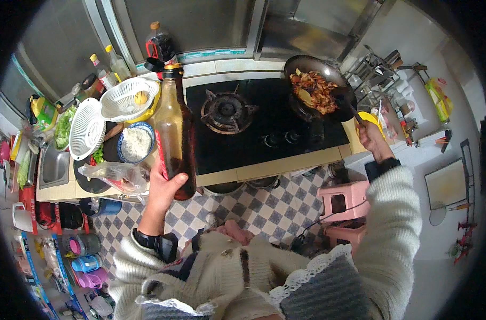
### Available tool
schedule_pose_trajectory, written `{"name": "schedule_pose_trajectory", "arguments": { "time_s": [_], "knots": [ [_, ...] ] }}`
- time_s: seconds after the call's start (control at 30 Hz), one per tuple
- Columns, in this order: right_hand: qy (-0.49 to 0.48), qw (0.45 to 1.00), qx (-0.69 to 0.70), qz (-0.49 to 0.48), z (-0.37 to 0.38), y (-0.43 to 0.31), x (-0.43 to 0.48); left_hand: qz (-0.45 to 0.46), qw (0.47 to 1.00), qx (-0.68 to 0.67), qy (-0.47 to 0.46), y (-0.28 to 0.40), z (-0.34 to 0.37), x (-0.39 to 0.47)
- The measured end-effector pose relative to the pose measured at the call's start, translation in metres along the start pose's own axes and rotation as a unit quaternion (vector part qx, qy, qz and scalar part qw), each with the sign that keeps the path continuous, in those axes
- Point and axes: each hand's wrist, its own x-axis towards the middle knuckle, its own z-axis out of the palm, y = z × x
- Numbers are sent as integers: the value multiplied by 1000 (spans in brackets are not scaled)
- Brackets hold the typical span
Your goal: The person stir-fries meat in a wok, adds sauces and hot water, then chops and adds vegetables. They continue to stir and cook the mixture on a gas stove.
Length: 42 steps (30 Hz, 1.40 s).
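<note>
My left hand [167, 184] grips a tall bottle [175, 140] by its lower part and holds it upright. Dark liquid fills the bottle's lower portion, and its black flip cap stands open. At the right, my right hand [372, 136] is closed on the handle of a dark wok [343, 86]. The wok sits tilted on the right side of the black gas hob [231, 156], with browned cooked food [314, 93] in it. An uncovered burner [227, 108] lies between the bottle and the wok.
Left of the hob are white plastic colanders [87, 129], a blue-rimmed bowl of white food [136, 143], a plastic bag [115, 178] and a sink [55, 168]. Bottles [119, 64] line the window. A utensil rack [373, 76] stands right of the wok; pink stools [343, 200] are below.
</note>
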Motion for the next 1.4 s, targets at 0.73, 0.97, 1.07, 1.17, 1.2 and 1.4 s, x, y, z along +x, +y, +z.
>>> {"name": "schedule_pose_trajectory", "arguments": {
  "time_s": [0.73, 0.97, 1.07, 1.17, 1.2, 1.4],
  "knots": [
    [226, 703, -529, -419, 6, 39, -47, 15, 907, 326, 265, -157, -120, 184],
    [45, 998, 3, -43, 35, 19, -73, 25, 839, 433, 330, -181, -125, 194],
    [27, 996, 87, 15, 46, 11, -78, 10, 797, 488, 356, -188, -126, 198],
    [28, 996, 77, 47, 41, 12, -67, -30, 802, 485, 348, -191, -131, 200],
    [28, 996, 65, 50, 35, 12, -60, -25, 804, 480, 350, -192, -132, 202],
    [85, 989, -49, -114, -4, 3, -11, -55, 884, 377, 271, -214, -132, 205]
  ]
}}
